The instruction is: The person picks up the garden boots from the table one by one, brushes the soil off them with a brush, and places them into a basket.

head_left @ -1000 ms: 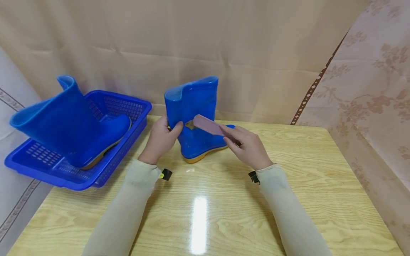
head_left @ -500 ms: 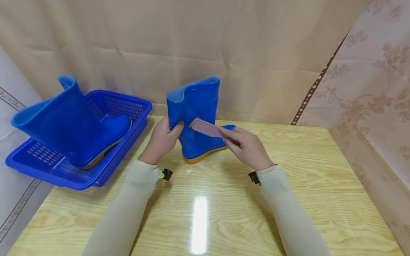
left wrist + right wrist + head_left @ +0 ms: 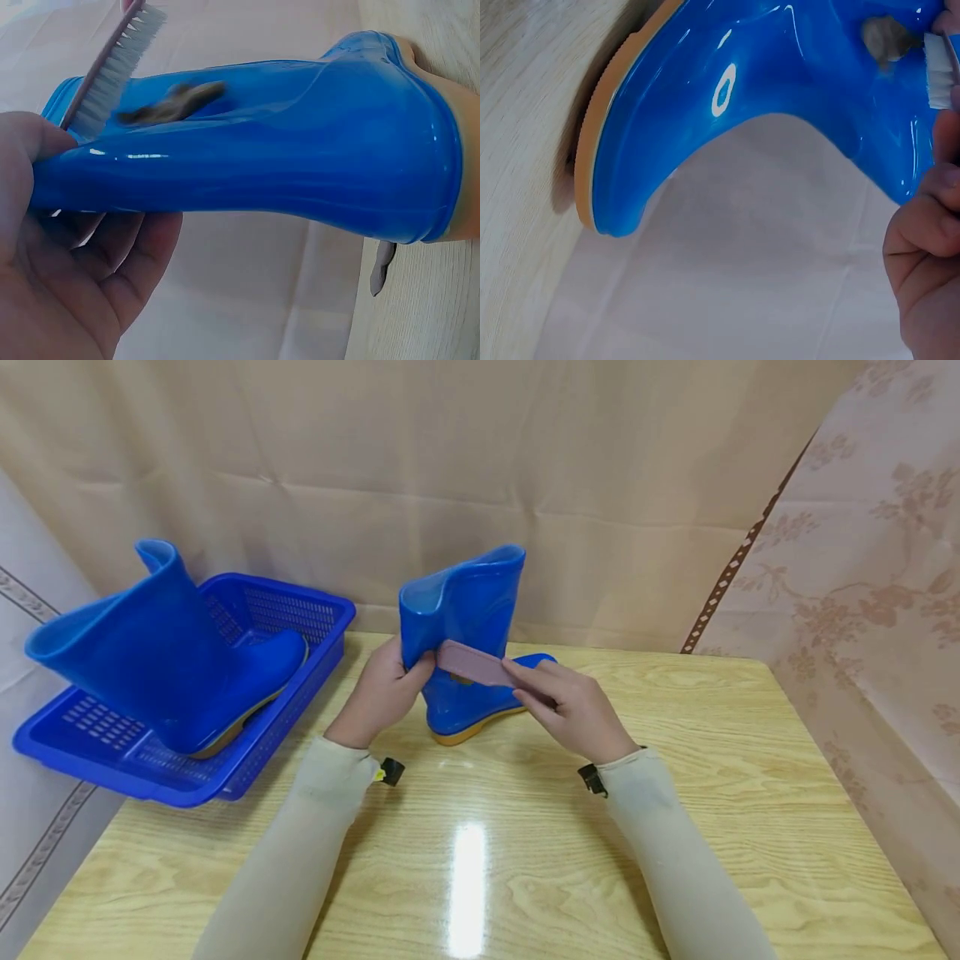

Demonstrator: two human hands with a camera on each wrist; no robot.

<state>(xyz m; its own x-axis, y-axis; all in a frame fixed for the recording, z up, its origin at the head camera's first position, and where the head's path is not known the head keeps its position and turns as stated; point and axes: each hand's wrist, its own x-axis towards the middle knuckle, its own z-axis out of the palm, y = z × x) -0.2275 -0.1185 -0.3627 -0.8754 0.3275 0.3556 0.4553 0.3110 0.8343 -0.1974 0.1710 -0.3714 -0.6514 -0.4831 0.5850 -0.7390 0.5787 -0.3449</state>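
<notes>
A blue rubber boot (image 3: 480, 602) with a yellow-orange sole stands on the table, its shaft leaning a little to the right. My left hand (image 3: 382, 689) grips the shaft from the left, thumb on the near side and fingers behind. In my right hand (image 3: 573, 706) is a scrubbing brush (image 3: 472, 662) with a dull pink back. Its white bristles (image 3: 124, 60) face the shaft, close by my left thumb. A brown mud smear (image 3: 176, 105) marks the shaft, beside the bristles in the right wrist view too.
To the left, a blue plastic basket (image 3: 225, 777) holds a second blue boot (image 3: 165, 652). A beige curtain (image 3: 600, 510) hangs behind the wood-grain table (image 3: 570, 860). One small grey shape (image 3: 382, 268) shows past the boot in the left wrist view.
The brush has shifted down and left across the boot, toward my left thumb. The boot's shaft has tipped slightly to the right with my left hand.
</notes>
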